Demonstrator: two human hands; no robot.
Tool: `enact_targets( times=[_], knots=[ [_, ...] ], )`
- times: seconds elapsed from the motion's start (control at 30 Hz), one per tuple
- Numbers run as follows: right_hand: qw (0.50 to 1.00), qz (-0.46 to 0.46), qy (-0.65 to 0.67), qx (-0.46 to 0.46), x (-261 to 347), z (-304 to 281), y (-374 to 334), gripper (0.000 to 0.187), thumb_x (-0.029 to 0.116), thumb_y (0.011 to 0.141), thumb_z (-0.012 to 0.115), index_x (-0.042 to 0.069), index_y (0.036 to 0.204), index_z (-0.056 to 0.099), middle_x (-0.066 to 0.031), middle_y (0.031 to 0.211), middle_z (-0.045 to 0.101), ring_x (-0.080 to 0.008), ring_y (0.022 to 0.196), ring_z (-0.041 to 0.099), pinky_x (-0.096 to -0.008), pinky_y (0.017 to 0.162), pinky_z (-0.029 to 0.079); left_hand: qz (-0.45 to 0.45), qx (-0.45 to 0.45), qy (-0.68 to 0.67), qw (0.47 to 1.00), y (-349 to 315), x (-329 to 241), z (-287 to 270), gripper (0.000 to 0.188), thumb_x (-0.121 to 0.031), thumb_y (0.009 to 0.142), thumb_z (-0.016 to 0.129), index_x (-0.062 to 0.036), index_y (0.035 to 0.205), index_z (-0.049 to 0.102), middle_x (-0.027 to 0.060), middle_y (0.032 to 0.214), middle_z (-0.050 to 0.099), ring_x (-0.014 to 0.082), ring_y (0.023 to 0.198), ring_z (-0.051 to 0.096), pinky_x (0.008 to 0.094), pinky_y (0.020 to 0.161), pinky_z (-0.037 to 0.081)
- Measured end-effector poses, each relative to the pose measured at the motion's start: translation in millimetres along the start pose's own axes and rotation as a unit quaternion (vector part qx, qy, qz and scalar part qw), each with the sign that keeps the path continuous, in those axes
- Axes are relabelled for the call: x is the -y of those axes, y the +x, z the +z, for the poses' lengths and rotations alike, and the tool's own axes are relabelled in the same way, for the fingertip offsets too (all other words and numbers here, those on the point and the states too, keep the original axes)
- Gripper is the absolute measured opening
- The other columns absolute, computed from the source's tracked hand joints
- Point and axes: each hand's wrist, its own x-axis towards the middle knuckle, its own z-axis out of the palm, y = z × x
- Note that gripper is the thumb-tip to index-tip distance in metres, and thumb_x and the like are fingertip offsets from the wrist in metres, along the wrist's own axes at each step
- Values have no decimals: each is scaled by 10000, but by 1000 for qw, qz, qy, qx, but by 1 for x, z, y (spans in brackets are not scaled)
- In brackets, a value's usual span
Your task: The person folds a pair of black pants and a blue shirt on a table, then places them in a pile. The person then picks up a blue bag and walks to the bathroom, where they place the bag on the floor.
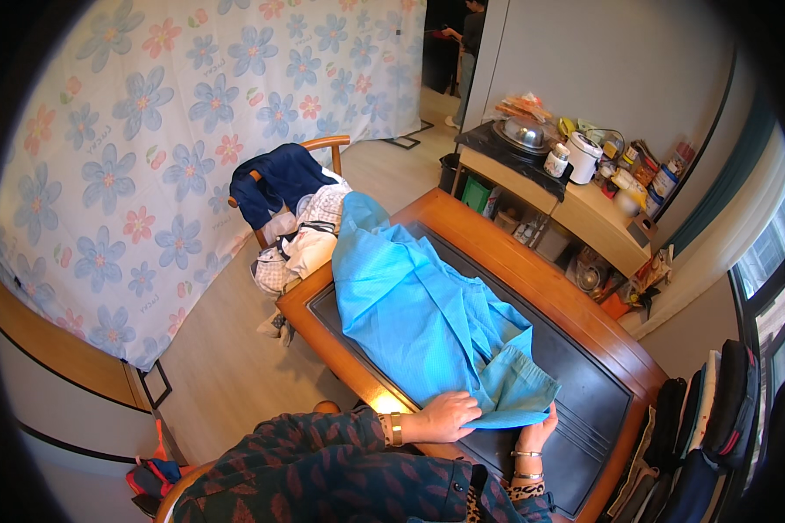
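Note:
A bright blue cloth garment [410,301] lies loosely spread and wrinkled along the dark tabletop, its gathered cuff or hem toward me. My left hand [447,417] is closed on the near edge of the cloth, thumb and fingers pinching it. At the right corner of that same edge, my right hand [539,429] also grips the hem, its fingers partly under the fabric. Which part of the garment this edge belongs to, I cannot tell. The far end of the cloth reaches the table's far left corner, beside a heap of pale clothes [310,248].
The wood-framed table [624,340] has a dark inset top. Behind it stands a chair [336,148] draped with a navy garment [279,179]. A counter at the back right carries a white rice cooker [583,157] and jars. Folded clothes [702,427] are stacked at right. Another person [471,44] stands in the doorway.

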Motion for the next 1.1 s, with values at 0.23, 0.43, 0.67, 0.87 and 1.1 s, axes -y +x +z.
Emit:
enact_targets(
  times=[0.23, 0.43, 0.67, 0.87, 1.1],
  knots=[
    [1000, -7, -7, -3, -2, -1, 1, 109, 95, 931, 578, 19, 948, 653, 8, 884, 674, -68, 780, 581, -224, 702, 480, -2, 11, -2, 1000, 0, 1, 0, 215, -173, 727, 717, -54, 834, 573, 90, 842, 540, 288, 859, 541, 392, 758, 469],
    [1000, -10, -14, 1, -2, -1, 1, 110, 98, 933, 579, 16, 948, 652, 12, 884, 671, -67, 783, 577, -221, 703, 478, -3, 15, 0, 1000, 0, 1, 0, 219, -180, 729, 718, -54, 841, 579, 88, 846, 542, 286, 871, 542, 391, 766, 468],
    [1000, -6, -22, 2, -3, -3, 2, 121, 119, 932, 587, 16, 952, 647, 11, 871, 667, -67, 774, 574, -222, 693, 475, 4, 7, 3, 1000, 0, 1, 0, 238, -181, 721, 737, -44, 861, 601, 97, 844, 539, 290, 849, 545, 394, 735, 472],
    [1000, 1, -13, 5, -2, -2, 1, 131, 118, 934, 581, 11, 972, 646, 12, 877, 667, -67, 777, 577, -225, 698, 477, 4, 5, 2, 1000, 0, 1, 1, 225, -180, 734, 728, -41, 856, 600, 99, 837, 537, 292, 843, 544, 395, 735, 471],
    [1000, -9, -3, 11, -3, -3, 1, 139, 110, 937, 576, 8, 997, 650, 13, 893, 673, -68, 784, 582, -221, 705, 480, 13, -11, 3, 1000, 0, 1, 0, 230, -182, 734, 732, -39, 856, 599, 96, 833, 535, 288, 834, 542, 392, 727, 469]
  ],
)
